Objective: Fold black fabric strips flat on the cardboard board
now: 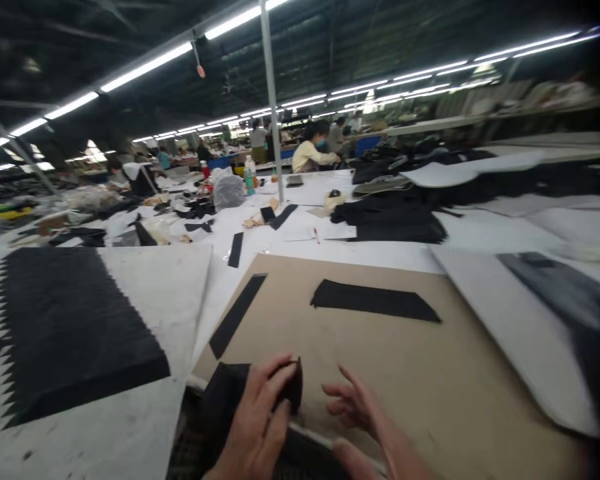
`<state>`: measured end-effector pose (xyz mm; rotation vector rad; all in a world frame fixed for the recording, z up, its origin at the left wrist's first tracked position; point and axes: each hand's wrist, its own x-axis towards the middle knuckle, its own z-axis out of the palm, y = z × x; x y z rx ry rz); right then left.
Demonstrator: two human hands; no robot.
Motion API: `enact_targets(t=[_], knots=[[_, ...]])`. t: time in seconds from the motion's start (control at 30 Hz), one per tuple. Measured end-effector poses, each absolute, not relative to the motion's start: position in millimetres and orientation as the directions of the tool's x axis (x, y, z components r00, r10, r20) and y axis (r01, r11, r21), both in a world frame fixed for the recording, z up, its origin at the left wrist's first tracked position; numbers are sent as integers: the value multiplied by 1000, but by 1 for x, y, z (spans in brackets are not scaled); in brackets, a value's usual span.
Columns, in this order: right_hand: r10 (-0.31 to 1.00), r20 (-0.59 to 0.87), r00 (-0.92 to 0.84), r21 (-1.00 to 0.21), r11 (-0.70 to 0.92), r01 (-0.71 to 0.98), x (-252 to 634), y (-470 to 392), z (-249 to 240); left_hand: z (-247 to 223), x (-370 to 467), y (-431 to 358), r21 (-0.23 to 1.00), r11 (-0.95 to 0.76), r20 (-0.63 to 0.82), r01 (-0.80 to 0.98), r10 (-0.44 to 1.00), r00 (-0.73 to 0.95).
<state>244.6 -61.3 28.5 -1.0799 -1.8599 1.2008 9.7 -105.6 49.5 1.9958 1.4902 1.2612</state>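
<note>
My left hand (263,413) is closed on a piece of black fabric (227,387) at the near edge of a brown board (380,360). The fabric's far end curls up past my fingertips, and its lower part hangs toward my lap. To its right, my right hand (357,410) hovers above the board with fingers apart and nothing in them. Beyond my hands, a black fabric strip (375,300) with a slanted right end lies on the board. Along the board's left edge rests a narrower black strip (239,313).
Left of me, stacked black pieces (75,327) with a jagged edge lie on a white surface. A white board (525,333) with dark material stands at right. Behind are a metal pole (271,93), a black fabric heap (390,217), bottles and a seated person (313,153).
</note>
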Motion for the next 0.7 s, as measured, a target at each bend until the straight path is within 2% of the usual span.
enact_targets(t=[0.03,0.1,0.2,0.27,0.4,0.53,0.63,0.7], knots=[[920,73,-385,-928,204,312,252,-62,25,36,32,-96,648,-471,464,598,868,180],[968,25,-251,-902,130,411,269,-63,12,14,72,-79,559,-610,523,563,785,331],[999,-10,-31,-841,8,542,291,-67,-10,-10,116,-65,497,-697,557,516,713,427],[998,5,64,-824,-33,566,302,-69,-18,-16,133,-61,486,-710,544,509,702,460],[995,16,102,-820,-45,571,311,-70,-21,-13,146,-60,506,-677,490,534,735,469],[998,36,55,-815,-2,580,312,-66,-19,-2,130,-64,523,-595,461,610,800,385],[995,81,62,-777,24,629,313,-66,-20,1,104,-70,468,-556,491,687,810,322],[989,123,78,-727,36,686,313,-68,-20,0,87,-73,388,-559,526,733,787,322]])
